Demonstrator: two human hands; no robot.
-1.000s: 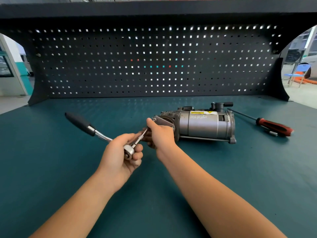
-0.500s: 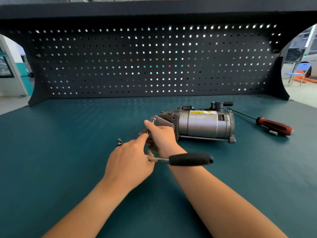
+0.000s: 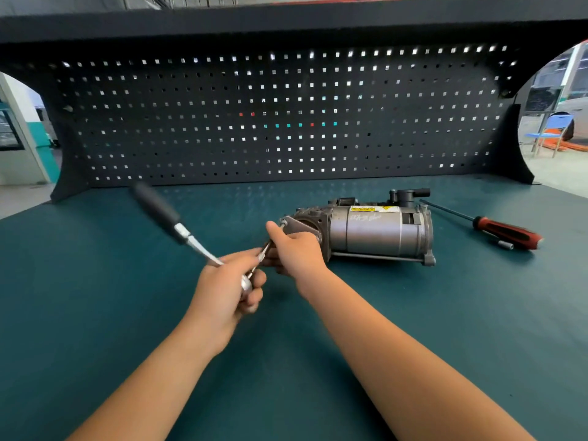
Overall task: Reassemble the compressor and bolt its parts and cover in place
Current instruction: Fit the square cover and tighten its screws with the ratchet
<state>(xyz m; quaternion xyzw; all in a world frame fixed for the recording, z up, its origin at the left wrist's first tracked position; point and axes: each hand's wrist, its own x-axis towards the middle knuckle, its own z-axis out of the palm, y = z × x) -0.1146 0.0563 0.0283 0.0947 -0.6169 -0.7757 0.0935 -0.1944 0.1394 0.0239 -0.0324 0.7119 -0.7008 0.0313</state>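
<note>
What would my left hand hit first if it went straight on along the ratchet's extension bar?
Likely your right hand, whose fingers lie beside the ratchet bar just ahead of the left hand; beyond it, the compressor's cover plate. Depth is uncertain.

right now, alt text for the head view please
A person's left hand grips a ratchet at the end plate of a grey compressor, which the right hand holds. It lies on a teal bench; a red screwdriver lies to its right.
</note>
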